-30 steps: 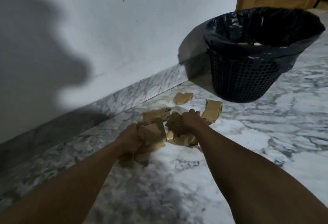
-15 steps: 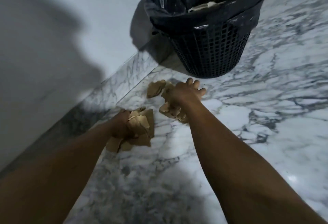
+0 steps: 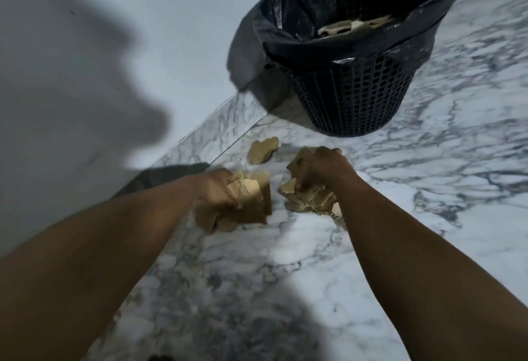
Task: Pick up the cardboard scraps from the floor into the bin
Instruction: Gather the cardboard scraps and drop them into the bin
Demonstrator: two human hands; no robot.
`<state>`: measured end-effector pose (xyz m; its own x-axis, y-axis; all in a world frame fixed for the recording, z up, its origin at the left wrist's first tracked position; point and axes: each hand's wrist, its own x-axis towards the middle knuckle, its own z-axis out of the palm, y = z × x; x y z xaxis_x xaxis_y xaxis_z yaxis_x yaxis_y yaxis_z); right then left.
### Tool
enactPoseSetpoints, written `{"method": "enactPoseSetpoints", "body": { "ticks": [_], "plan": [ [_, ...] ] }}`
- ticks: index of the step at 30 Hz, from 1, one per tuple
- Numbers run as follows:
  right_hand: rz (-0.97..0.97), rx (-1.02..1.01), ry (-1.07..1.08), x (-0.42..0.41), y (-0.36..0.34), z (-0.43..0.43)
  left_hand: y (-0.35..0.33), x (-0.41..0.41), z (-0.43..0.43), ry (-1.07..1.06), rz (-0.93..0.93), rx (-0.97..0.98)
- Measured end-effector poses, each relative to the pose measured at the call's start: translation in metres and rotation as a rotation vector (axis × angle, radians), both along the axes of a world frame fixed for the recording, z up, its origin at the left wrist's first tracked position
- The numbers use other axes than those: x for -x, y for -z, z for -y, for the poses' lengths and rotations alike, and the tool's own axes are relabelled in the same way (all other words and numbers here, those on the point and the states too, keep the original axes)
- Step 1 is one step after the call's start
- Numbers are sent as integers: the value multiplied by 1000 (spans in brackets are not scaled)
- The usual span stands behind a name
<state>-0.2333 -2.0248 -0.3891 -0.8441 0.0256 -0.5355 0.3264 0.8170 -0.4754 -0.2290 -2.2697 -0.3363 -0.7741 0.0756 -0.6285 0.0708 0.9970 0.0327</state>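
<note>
scraps [image 3: 308,203] within both fists' fingers [image 3: 328,153]

Torn brown cardboard scraps are bunched in two clumps, one [image 3: 243,203] beside the other [image 3: 308,195]; a single flat scrap [image 3: 262,149] lies on the marble floor near the bin [image 3: 351,86], a black lattice basket lined with a dark bag, upright, scraps [image 3: 354,27] inside.

Tan-brown torn cardboard scraps [image 3: 248,203] fill my left hand [image 3: 214,189], a paler beige where light catches their faces. More tan scraps [image 3: 308,195] sit under my right hand [image 3: 325,169]. One loose tan cardboard piece [image 3: 262,149] lies on the white marble floor [image 3: 428,189] with its grey-blue veins. The dark navy plastic lattice bin [image 3: 351,95] wears a glossy black liner bag [image 3: 300,17]. The wall [image 3: 171,17] is plain pale blue-white.
</note>
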Motion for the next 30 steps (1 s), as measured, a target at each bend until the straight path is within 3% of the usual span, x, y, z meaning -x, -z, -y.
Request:
{"method": "enactPoseSetpoints", "body": {
  "ticks": [6, 13, 16, 24, 28, 30],
  "plan": [
    [-20, -3, 107, -22, -1, -35, -9, 56, -56, -193, -188, -305],
    [94, -33, 223, -36, -7, -45, 28, 94, -73, -137, -183, -134],
    [27, -70, 298, -31, -4, -34, 18, 93, -79, -69, -194, -85],
    [-163, -408, 217, -64, -36, 20, 22, 39, -81, -30, -204, -187],
    [-178, -406, -9, -40, -80, 37, -18, 38, -64, 59, -276, -213],
    [-231, -354, -87, -20, -129, 46, -58, 63, -50, -33, -284, -318]
  ]
}}
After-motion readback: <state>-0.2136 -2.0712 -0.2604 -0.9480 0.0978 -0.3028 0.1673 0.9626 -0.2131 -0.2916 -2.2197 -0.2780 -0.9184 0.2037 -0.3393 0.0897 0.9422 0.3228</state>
